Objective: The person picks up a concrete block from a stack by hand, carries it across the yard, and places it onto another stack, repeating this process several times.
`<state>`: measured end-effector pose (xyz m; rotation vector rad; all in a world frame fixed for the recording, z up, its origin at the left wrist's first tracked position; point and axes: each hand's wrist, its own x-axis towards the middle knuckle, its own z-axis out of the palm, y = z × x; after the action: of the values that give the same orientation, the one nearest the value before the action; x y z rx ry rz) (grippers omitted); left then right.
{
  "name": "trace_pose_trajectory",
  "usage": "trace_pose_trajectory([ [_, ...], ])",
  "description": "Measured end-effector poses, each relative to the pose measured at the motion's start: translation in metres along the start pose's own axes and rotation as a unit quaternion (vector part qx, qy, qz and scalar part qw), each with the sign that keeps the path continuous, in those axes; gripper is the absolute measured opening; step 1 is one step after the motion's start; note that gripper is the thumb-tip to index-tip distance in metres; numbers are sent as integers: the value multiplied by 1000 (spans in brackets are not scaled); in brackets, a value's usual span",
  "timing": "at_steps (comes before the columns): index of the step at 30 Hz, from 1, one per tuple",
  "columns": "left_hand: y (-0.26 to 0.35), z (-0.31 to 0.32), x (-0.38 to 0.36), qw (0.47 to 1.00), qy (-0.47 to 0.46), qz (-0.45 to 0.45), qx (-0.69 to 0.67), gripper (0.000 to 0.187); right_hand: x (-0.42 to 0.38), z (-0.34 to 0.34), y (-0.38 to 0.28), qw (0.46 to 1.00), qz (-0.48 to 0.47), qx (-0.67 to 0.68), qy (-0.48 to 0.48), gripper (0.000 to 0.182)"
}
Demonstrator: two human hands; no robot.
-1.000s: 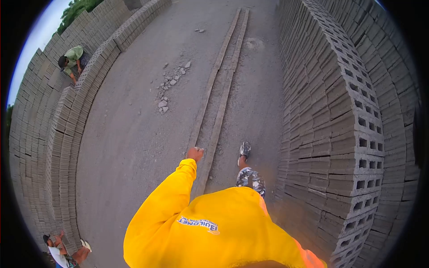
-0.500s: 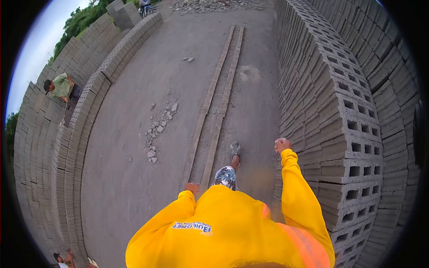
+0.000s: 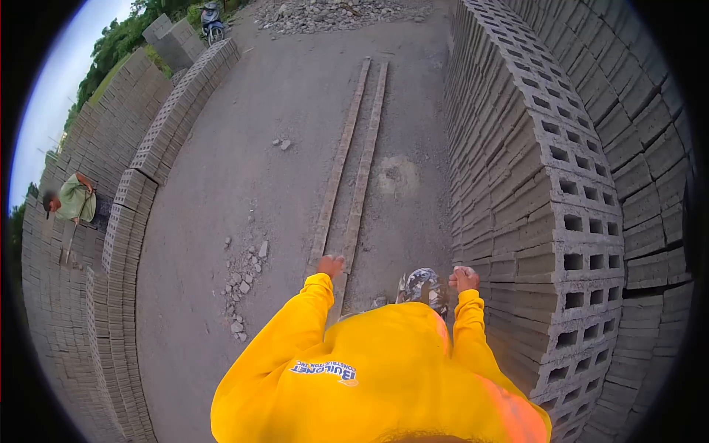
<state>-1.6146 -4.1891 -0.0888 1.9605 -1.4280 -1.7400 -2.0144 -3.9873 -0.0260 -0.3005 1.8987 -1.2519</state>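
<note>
In a yellow sleeve, my left hand (image 3: 331, 266) is closed in front of my body, over the near end of two long wooden planks (image 3: 360, 177) on the ground; what it holds, if anything, is hidden. My right hand (image 3: 464, 278) has its fingers curled, close to the left face of a tall stack of hollow concrete blocks (image 3: 587, 262). Nothing can be made out in it. Below and between the hands, a patterned trouser knee (image 3: 422, 288) shows.
Broken rubble (image 3: 245, 284) lies left of the planks, with a larger rubble heap (image 3: 332, 16) at the far end. Block walls (image 3: 125, 221) line the left side. A person in a green shirt (image 3: 76, 198) stands behind them. A motorcycle (image 3: 213, 23) is parked far back.
My left hand has risen forward, and my right hand has come down and nearer my body. A knee now shows between them. The green-shirted person has shifted left and lower in view.
</note>
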Motion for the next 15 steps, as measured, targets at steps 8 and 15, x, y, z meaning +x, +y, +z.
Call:
trace_pose_trajectory([
  [8,261,38,202,997,39,64,-36,38,251,70,-149,1000,5,-20,-4,22],
  [15,316,7,305,995,42,-89,33,40,485,188,-404,987,-59,-113,-94,24],
])
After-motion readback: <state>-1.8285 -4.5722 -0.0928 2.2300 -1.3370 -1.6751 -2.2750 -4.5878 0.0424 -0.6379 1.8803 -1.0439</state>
